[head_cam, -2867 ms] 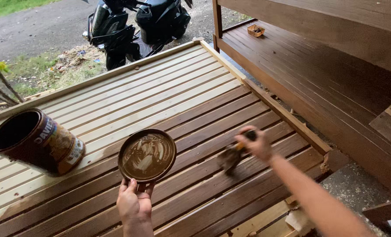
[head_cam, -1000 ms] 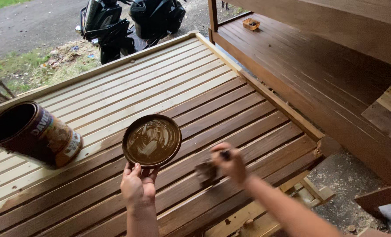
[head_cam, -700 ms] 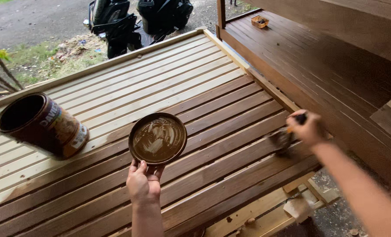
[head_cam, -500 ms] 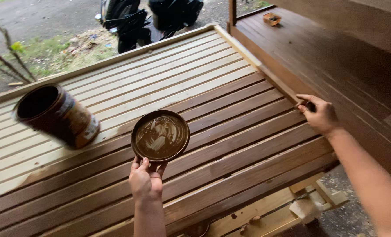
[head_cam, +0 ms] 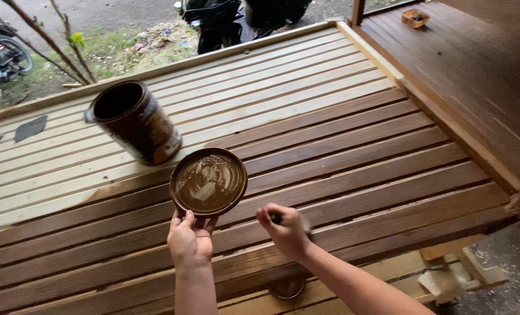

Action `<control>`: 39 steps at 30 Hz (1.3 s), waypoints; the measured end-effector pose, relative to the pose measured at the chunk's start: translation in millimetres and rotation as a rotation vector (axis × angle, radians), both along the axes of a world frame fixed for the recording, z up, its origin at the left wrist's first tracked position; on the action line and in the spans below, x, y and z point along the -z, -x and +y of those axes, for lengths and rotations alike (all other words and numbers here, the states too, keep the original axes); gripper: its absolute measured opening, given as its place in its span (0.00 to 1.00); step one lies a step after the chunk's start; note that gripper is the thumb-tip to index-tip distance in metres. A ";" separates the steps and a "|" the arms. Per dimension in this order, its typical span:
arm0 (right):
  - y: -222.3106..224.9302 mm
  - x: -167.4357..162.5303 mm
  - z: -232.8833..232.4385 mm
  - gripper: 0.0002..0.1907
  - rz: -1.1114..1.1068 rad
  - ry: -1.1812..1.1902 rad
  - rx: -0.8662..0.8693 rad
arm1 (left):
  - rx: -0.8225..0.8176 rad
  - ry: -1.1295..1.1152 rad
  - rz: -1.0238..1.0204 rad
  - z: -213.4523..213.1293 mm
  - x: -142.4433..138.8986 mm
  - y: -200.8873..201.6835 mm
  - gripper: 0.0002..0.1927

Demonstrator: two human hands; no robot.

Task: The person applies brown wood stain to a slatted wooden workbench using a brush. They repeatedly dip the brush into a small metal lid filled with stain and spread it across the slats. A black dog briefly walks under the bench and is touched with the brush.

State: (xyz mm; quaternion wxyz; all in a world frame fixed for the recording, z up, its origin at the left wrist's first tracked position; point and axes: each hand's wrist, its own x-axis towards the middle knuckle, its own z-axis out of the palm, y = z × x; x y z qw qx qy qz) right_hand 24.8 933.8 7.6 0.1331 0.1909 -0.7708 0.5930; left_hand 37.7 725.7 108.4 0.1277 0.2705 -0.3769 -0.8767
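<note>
Brown-stained round lid (head_cam: pixel 208 182) sits pinched by its near edge in the left hand (head_cam: pixel 190 242), held flat over the slatted wooden surface (head_cam: pixel 341 140). Right hand (head_cam: pixel 287 230) is closed around a brush handle (head_cam: pixel 277 219), bristles hidden. Open stain can (head_cam: pixel 135 121) stands just beyond the lid.

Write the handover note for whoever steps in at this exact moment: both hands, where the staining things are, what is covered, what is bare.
Left hand: holds the round lid by its near edge, level, with brown stain pooled in it.
Right hand: closed on a dark brush handle, low over the near slats; the bristles are blurred.
Open can: stands on the pale slats, behind and left of the lid.
Done: the near and right slats of the slatted panel are dark brown.
Left: the far and left slats are bare pale wood.
</note>
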 end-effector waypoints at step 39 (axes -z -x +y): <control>59.9 38.5 120.4 0.13 0.749 -0.494 0.625 | -0.017 -0.054 -0.018 -68.4 5.5 -3.6 0.25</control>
